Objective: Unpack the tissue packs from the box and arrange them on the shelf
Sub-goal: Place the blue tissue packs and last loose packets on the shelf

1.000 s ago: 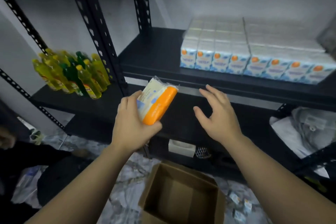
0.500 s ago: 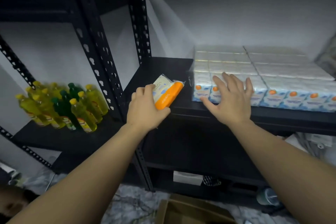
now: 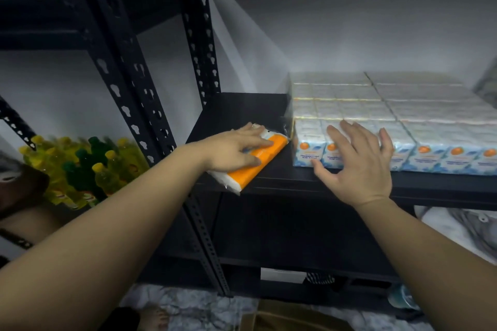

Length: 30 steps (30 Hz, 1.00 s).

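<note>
1. Since half a second ago my left hand has gone from holding the orange tissue pack up off the shelf edge to pressing it flat on the black shelf. My right hand has stayed at the front of the stacked packs.
2. My left hand lies palm down on the orange tissue pack, fingers stretched along its top and thumb at its near side. It pins the pack more than it grips it.
3. That pack lies flat at the shelf's front left corner, slanted. Its near end hangs a little over the front edge, and its far end is just beside the block of tissue packs, nearly touching its lower left corner.
4. My right hand is spread wide and holds nothing. The fingers rest over the top front edge of the block, the thumb down by the front faces.
5. The block fills the rest of the shelf to the right, in neat rows, with blue-and-white fronts that carry an orange fruit mark.
6. On the lower shelf of the rack to the left stands a cluster of yellow bottles with yellow and green caps.
7. At the bottom edge, a corner of the cardboard box shows on the floor.
</note>
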Each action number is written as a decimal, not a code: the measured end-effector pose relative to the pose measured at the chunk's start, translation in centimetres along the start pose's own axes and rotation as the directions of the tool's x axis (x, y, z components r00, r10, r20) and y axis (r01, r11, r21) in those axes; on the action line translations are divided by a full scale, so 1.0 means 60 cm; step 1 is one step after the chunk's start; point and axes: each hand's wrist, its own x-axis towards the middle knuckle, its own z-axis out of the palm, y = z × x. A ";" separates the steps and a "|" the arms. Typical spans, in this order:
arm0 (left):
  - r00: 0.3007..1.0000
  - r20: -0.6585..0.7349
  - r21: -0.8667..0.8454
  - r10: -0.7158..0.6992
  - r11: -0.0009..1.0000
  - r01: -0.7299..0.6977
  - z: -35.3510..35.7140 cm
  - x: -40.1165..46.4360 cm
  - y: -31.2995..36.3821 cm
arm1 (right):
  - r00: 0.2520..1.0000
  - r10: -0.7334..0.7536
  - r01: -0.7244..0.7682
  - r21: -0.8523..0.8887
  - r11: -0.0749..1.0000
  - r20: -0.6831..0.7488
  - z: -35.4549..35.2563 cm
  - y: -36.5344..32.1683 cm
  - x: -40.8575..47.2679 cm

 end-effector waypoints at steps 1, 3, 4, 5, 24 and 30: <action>0.999 0.045 0.020 0.011 1.000 -0.012 0.002 0.005 -0.005 | 1.000 -0.001 0.001 0.000 1.000 -0.002 0.000 0.001 0.000; 0.997 0.071 0.052 0.022 0.998 -0.026 0.007 0.011 -0.014 | 1.000 -0.004 0.003 -0.002 1.000 -0.010 0.001 0.002 0.000; 0.998 0.062 0.062 0.027 0.998 -0.030 0.010 0.014 -0.019 | 1.000 -0.004 0.004 -0.002 1.000 -0.019 0.002 0.002 -0.001; 0.999 0.041 0.068 0.025 0.997 -0.028 0.013 0.016 -0.020 | 1.000 -0.005 0.005 0.001 1.000 -0.028 0.003 0.002 -0.001; 0.976 0.105 0.068 -0.191 0.980 0.185 -0.055 0.007 -0.009 | 0.998 -0.027 0.028 0.017 0.999 -0.054 0.006 0.006 -0.002; 0.976 -0.120 0.183 -0.179 0.963 0.199 -0.024 0.008 -0.037 | 0.999 -0.018 0.019 0.026 0.999 -0.030 0.003 0.005 -0.002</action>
